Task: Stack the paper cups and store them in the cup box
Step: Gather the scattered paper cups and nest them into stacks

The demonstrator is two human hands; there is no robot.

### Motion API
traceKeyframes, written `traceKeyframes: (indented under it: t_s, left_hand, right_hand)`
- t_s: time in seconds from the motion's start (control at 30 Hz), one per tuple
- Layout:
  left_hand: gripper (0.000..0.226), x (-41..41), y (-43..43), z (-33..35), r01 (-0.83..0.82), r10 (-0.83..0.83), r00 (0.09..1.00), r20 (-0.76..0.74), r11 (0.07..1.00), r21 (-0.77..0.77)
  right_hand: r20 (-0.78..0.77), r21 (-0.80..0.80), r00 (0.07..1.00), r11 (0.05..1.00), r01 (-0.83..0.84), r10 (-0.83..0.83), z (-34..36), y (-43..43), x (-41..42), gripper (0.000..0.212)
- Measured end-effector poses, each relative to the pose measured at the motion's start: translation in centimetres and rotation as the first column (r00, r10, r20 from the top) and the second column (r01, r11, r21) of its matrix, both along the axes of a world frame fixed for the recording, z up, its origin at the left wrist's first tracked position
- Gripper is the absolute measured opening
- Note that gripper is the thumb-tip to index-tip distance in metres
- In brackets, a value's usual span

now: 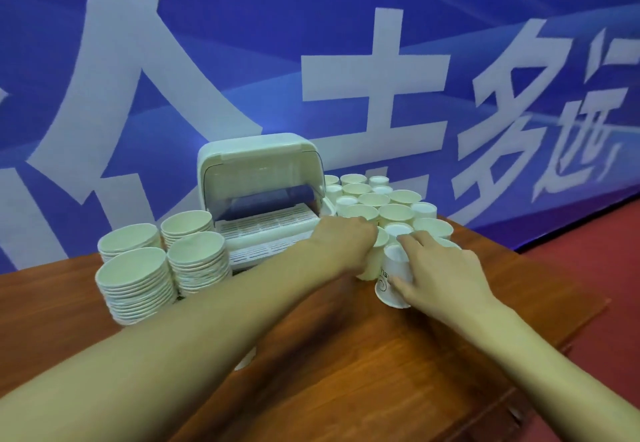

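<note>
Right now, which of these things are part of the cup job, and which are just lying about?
Part of the job: loose paper cups, upside-down cup in the right hand, left hand among the cups, four stacks, open cup box.
Just there: wooden table, blue banner, red floor.

My left hand (343,244), centre of the frame: bare, broad back and knuckles in view. My right hand (446,268), right of centre: bare, long slender fingers (415,241). My left forearm (173,337) runs uncovered from the lower-left edge; my right forearm (554,355) uncovered from the lower-right edge. Nails and fine skin marks: too blurred to record.
</note>
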State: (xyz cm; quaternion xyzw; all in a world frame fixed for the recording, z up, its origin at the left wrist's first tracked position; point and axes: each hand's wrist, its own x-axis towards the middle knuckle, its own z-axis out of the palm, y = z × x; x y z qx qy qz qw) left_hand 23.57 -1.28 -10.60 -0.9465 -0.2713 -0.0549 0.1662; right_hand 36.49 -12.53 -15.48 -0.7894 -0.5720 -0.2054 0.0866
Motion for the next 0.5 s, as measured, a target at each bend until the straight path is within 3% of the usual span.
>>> traceKeyframes:
  t_s: [0.13,0.3,0.4,0.5]
  left_hand:
    - [0.036,1.8,0.7,-1.4,-0.025,0.027,0.998,0.048,0.999,-0.040]
    - [0.022,2.1,0.6,-2.0,-0.045,0.046,0.995,0.094,0.999,-0.005]
    - [0.012,1.3,-0.3,-1.3,-0.033,0.030,0.996,0.083,0.999,0.035]
    - [0.012,-0.5,-1.5,-0.5,-0.012,0.007,0.998,0.054,0.996,0.093]
  right_hand:
    - [-0.032,-0.012,0.999,1.000,-0.016,0.016,-0.2,0.1,0.4,0.050]
    - [-0.063,-0.006,0.998,1.000,-0.023,0.022,-0.1,0.5,0.3,0.060]
    - [-0.179,0.058,0.978,0.994,-0.097,0.106,-0.1,-0.2,-0.3,0.056]
    - [-0.125,0.131,0.977,0.979,-0.154,0.170,-1.4,-2.2,-1.1,0.051]
